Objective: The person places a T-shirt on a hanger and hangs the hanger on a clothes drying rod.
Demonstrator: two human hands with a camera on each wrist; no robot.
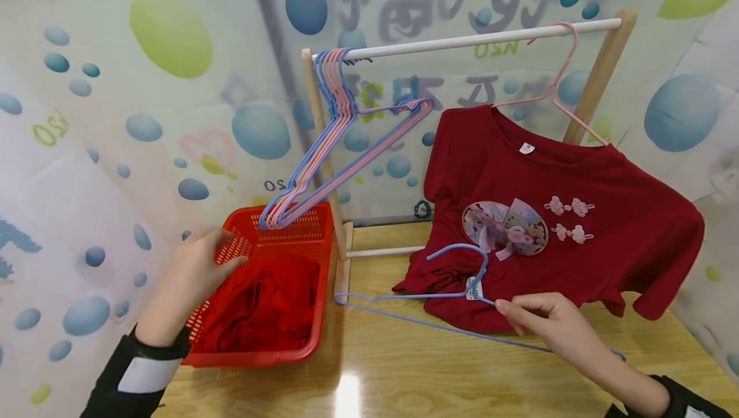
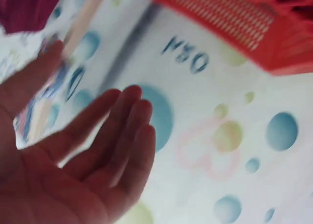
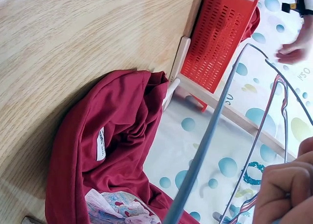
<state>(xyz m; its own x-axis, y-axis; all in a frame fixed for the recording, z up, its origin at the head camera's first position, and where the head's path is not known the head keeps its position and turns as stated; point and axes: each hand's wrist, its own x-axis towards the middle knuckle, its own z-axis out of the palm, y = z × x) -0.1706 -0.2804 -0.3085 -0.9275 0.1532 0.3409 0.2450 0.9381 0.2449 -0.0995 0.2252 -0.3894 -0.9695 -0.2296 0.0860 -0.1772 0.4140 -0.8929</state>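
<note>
My right hand [image 1: 543, 318] pinches a blue clothes hanger [image 1: 404, 320] by its upper arm, just right of the hook. The hanger is held over the table in front of a dark red T-shirt [image 1: 577, 193], which hangs from a pink hanger [image 1: 557, 81] on the rack. In the right wrist view, curled fingers [image 3: 288, 185] show at the right edge beside the hanger's long bar. My left hand [image 1: 193, 270] is held at the left rim of a red basket [image 1: 320, 334], fingers loosely bent and holding nothing. Red clothing [image 1: 271, 296] lies inside the basket.
A rack with a white rail [image 1: 450, 45] and wooden posts stands on the wooden table [image 1: 404, 379]. Several blue and pink hangers [image 1: 323, 149] hang bunched at its left end, above the basket. Behind is a patterned wall covering [image 1: 231, 40].
</note>
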